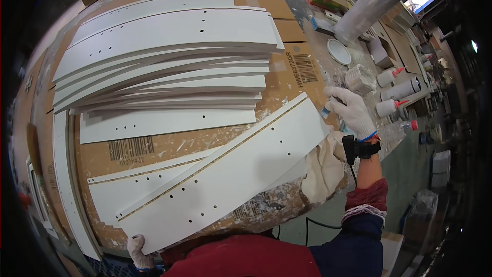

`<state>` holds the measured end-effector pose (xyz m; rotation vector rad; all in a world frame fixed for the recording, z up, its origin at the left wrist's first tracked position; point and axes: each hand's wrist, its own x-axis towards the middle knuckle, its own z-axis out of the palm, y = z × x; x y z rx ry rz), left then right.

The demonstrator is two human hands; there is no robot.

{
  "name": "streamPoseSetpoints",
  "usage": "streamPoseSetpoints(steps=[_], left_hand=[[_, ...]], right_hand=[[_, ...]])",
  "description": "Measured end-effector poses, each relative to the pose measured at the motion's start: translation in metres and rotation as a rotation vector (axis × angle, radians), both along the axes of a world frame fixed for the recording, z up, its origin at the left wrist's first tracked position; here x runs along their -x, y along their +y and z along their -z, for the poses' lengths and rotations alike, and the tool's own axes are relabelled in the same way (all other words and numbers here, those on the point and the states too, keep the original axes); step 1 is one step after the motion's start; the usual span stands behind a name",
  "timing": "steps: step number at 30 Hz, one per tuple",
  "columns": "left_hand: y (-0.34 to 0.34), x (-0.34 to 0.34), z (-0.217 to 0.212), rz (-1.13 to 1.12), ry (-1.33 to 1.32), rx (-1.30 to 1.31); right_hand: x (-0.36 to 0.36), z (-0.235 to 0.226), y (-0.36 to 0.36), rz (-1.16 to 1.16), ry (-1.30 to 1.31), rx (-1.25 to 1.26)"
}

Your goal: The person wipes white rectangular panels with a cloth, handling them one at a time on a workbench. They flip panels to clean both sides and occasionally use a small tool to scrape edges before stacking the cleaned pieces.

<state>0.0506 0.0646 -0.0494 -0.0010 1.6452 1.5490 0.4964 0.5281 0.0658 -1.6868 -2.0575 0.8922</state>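
Observation:
A white drilled panel (230,166) with a brown groove along its far edge lies slanted in front of me. My left hand (138,252), in a white knit glove, grips its near left corner. Just past the panel's right end is my gloved right hand (351,112), fingers closed together. A small bluish piece shows at the fingertips, too little of it to tell its kind. Partly covered by the slanted panel, a second grooved white panel (115,195) rests on the cardboard (195,141).
Beyond lies an uneven stack of white panels (164,33). A long white strip (72,184) stands left. At right are a rag (325,166), red-tipped glue bottles (387,107), a round lid (339,51), a clear plastic bottle (397,131) and a roll of clear film (376,5).

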Motion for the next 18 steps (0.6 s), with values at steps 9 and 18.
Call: streamPoseSetpoints(steps=[9, 18], left_hand=[[-0.01, 0.003, 0.021, -0.081, -0.021, -0.071], [0.005, 0.001, 0.007, 0.176, -0.05, -0.151]], right_hand=[[0.003, 0.008, -0.011, -0.017, 0.035, -0.118], [-0.032, 0.011, -0.03, 0.09, 0.203, -0.049]])
